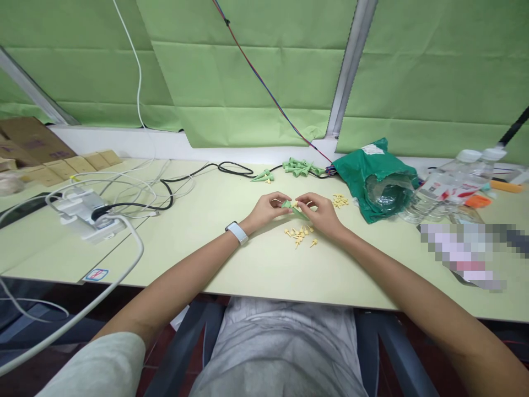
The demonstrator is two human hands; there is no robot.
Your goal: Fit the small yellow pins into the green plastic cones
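My left hand (pixel 268 213), with a watch on its wrist, pinches a light green cone-shaped plastic piece (pixel 286 204) above the table. Close beside it, my right hand (pixel 321 214) has its fingertips closed on a small yellow piece (pixel 294 203) that meets the green one. More green shows under the right fingers, its shape partly hidden. Just in front of the hands lies a loose group of small yellow peg-like pieces (pixel 303 232). Another yellow pile (pixel 340 200) is to the right of my right hand. Behind the hands are a heap of green cones (pixel 301 167) and a separate green cone group (pixel 262 176).
A green plastic bag (pixel 355 179) and clear bottles (pixel 440 187) stand on the right. At left, a white power strip (pixel 85 212) lies among tangled cables, near small cardboard boxes (pixel 78 165). The table's front edge runs before my lap.
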